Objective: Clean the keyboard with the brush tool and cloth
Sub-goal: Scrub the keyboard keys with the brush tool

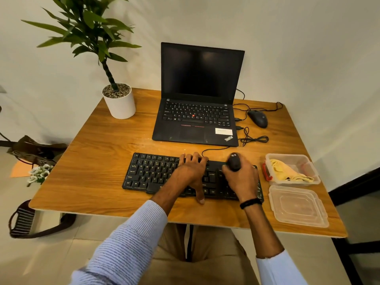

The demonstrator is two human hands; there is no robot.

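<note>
Our left hand (191, 171) is lying flat on the keyboard (148, 173). Our right hand (241, 179) is gripping the brush tool (234, 163) over its right keys. If we are pushing too hard, keys could pop off.

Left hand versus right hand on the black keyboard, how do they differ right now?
The left hand lies spread on the keyboard, holding no tool; the right hand grips the dark brush tool. The right wrist wears a black band; the left wrist is bare. The left hand sits mid-keyboard, the right hand over its right end. Both are over the keyboard.
</note>
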